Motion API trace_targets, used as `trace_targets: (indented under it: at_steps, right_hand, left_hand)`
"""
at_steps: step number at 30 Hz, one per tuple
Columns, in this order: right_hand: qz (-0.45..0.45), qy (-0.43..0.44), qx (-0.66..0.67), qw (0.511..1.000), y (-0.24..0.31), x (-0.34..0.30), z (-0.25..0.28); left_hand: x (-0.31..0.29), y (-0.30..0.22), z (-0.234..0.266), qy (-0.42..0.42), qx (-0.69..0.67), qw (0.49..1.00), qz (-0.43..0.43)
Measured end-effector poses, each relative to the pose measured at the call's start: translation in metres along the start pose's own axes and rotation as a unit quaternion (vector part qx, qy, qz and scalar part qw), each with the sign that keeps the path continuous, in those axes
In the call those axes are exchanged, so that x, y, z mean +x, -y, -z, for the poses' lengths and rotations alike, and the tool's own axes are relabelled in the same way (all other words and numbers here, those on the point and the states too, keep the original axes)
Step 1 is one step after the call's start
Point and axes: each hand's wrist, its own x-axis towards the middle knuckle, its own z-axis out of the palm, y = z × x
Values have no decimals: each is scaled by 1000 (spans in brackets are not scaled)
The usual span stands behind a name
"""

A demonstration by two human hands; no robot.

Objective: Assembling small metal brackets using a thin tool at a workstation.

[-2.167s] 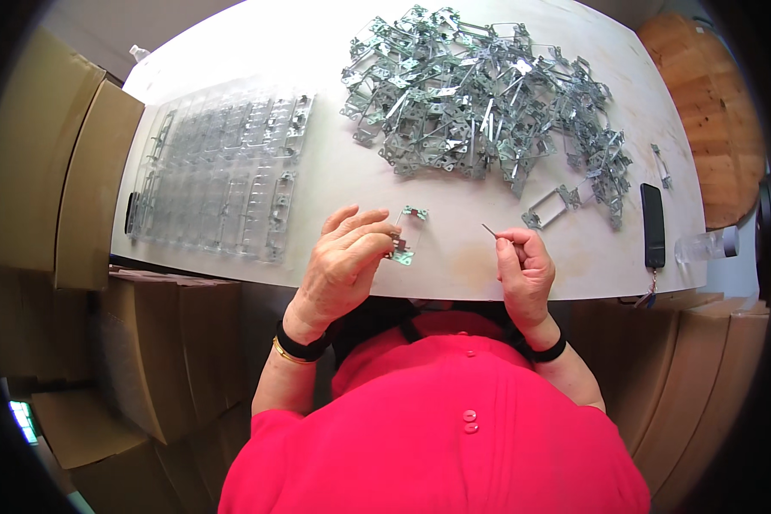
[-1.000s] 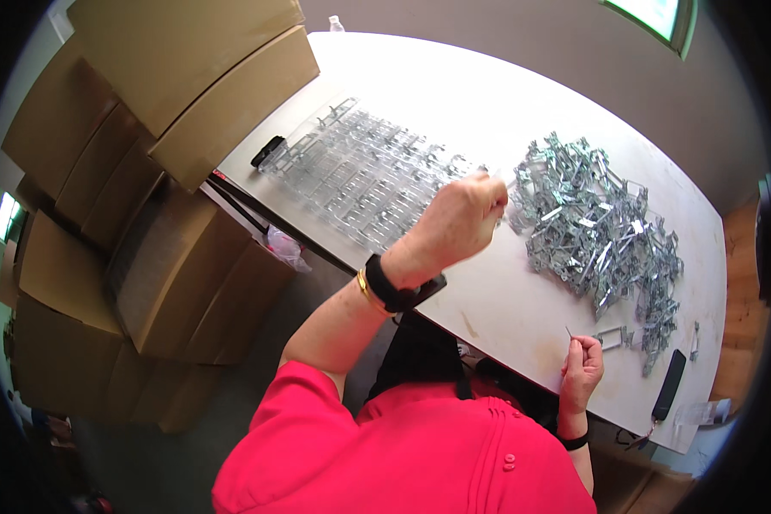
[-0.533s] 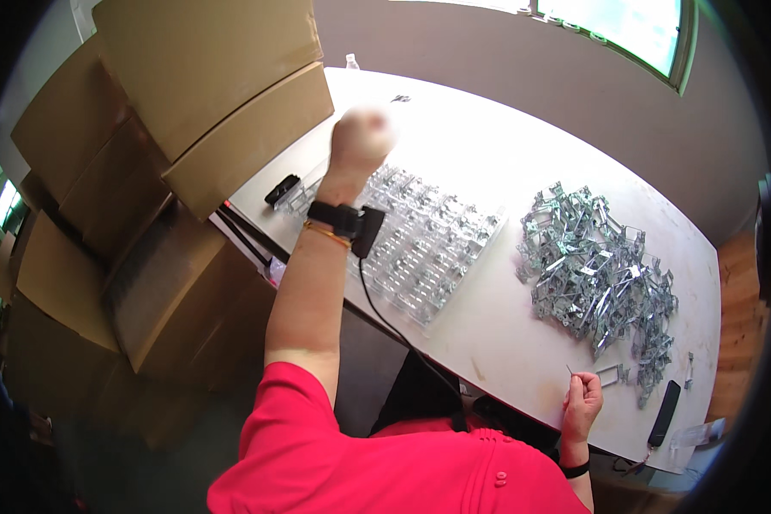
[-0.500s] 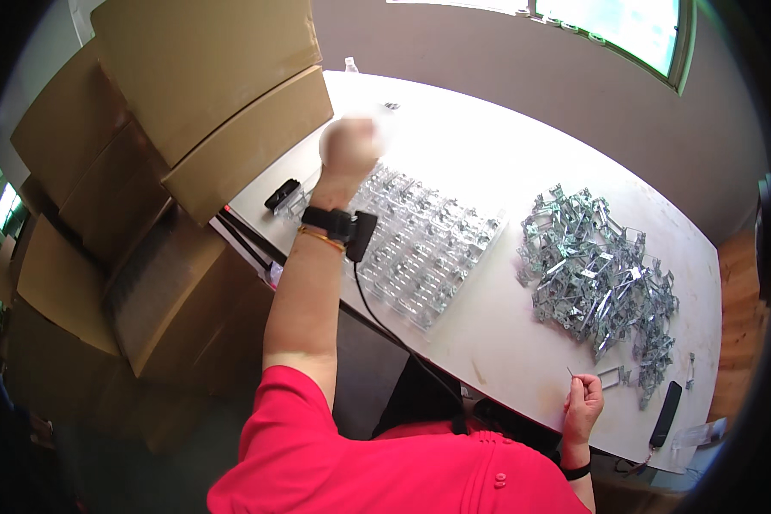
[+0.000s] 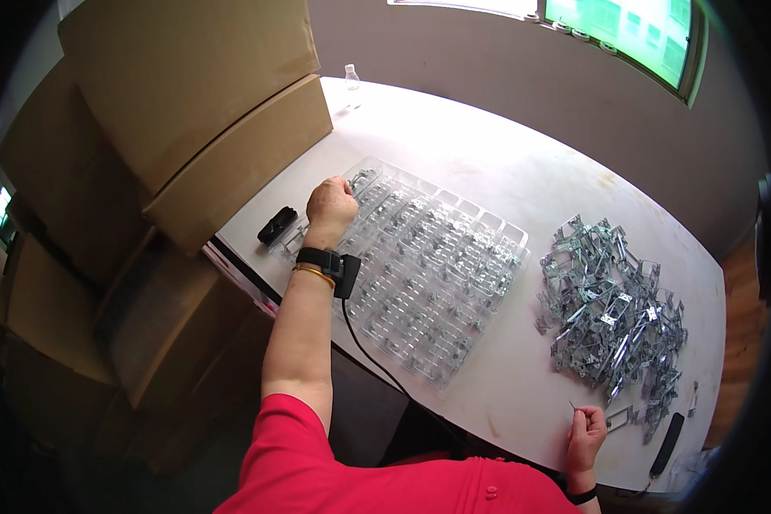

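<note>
My left hand (image 5: 332, 204) is closed at the far left edge of a clear plastic tray (image 5: 499, 224). Its fingertips are turned away, so what they grip, if anything, is hidden. Small metal brackets (image 5: 362, 179) lie in the tray corner beside it. Rows of similar metal parts fill most of the tray's compartments, while several along the far edge look bare. Near the table's front edge, my right hand (image 5: 586, 435) pinches a thin metal pin (image 5: 572, 405) that sticks up past the fingertips. Close by lies a single metal bracket (image 5: 618, 417).
A heap of metal brackets (image 5: 612, 300) covers the table's right side. A black strip-shaped object (image 5: 666, 445) lies in front of it. Left of the tray sits a black device (image 5: 277, 225). Cardboard boxes (image 5: 240, 146) stack up at the left; a clear bottle (image 5: 351, 86) stands at the back.
My left hand has come back nearer from beyond the tray's far left side to its edge. The whole view has shifted a little. My right hand keeps its pinch on the pin.
</note>
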Motion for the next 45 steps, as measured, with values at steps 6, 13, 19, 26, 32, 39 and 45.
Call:
trace_targets:
  at_steps: [6, 13, 19, 26, 32, 39, 45]
  right_hand:
    - [2, -17, -22, 1000, -2, 0, -2]
    - [-3, -25, -40, 999, -3, 2, -2]
    - [7, -28, -44, 999, -6, 1, -3]
    - [15, -32, -47, 998, -11, 2, -3]
    - [15, -39, -57, 997, -8, 3, -7]
    - [31, -37, -62, 997, -7, 4, -8]
    - [25, -37, -43, 998, -4, 1, -5]
  left_hand:
    - [14, -18, -20, 42, 29, 998, 22]
    - [18, -9, -38, 35, 54, 998, 26]
    - [17, -2, -36, 42, 37, 998, 34]
    - [12, -9, -34, 60, 64, 996, 30]
    - [15, -1, -39, 64, 65, 996, 24]
    - [13, -1, -39, 42, 48, 998, 23]
    - [2, -1, -39, 7, 58, 998, -12]
